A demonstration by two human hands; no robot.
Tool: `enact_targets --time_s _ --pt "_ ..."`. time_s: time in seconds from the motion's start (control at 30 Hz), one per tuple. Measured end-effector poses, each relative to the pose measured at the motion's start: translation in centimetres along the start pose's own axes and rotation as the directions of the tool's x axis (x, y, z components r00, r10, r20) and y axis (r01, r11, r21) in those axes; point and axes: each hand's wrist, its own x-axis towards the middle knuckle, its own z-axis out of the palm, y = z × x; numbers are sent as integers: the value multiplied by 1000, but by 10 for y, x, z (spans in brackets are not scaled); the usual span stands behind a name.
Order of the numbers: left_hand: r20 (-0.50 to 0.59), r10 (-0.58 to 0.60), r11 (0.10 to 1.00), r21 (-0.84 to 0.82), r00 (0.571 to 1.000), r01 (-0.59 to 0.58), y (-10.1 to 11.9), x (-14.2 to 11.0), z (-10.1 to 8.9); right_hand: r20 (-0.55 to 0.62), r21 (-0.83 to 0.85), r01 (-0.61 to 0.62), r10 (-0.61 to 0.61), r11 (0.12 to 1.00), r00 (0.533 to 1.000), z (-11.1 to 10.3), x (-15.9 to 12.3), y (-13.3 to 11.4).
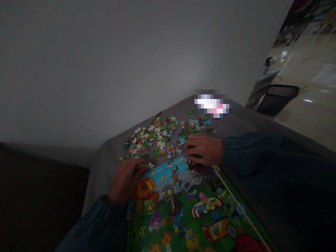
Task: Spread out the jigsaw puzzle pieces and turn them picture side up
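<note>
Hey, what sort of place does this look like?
Probably an indoor room, perhaps a home or casual workspace: a grey cloth-covered table stands against a plain wall, and a black mesh wastebasket sits on the shiny floor.

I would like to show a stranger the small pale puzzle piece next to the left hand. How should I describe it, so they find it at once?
On the grey surface lies a colourful printed puzzle picture. The left hand rests at the picture's upper corner, and just past its fingers sits a pale jigsaw piece. It lies by itself, slightly apart from the scattered jigsaw pieces beyond it.
</note>
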Motion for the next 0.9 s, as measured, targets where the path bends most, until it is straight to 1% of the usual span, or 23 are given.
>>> enact_targets --time_s 0.1,0.2,0.23,0.3,0.4,0.47,0.53,0.6,0.7,0.77,0.9 --pt "-74 -17 1000 -21 997 16 2 -4 2 21 11 10 -10 1000 1000 -1 0 0" --pt "-154 44 999 -3 987 -45 0 -7 6 32 21 11 -12 1000 999 0 0 0" --pt "-157 79 997 0 984 -80 -2 -7 6 30 21 8 -8 1000 1000 0 0 0" --pt "-131 164 986 -4 978 -166 -6 -9 6 25 18 -1 0 1000 1000 1 0 -1" --pt "-78 293 956 -3 953 -294 -12 -10 2 18 15 -5 5 1000 1000 2 0 -1" --pt "-47 342 939 1 938 -343 -13 -10 -1 13 11 -7 6 1000 1000 2 0 0" --pt "-23 346 938 12 938 -345 -12 -10 -4 15 9 -9 9 1000 1000 3 -1 0" --pt "-18 322 946 32 946 -322 -9 -10 -3 24 12 -10 9 1000 1000 2 -1 0" --pt "-59 296 954 70 953 -292 -4 -8 1 30 24 -21 20 1000 999 1 0 -1" --pt "-67 285 956 95 956 -278 -2 -8 3 30 26 -30 29 999 999 2 0 -1" --pt "11 267 957 115 964 -266 -2 -7 1 21 21 -26 26 999 999 4 -2 0"
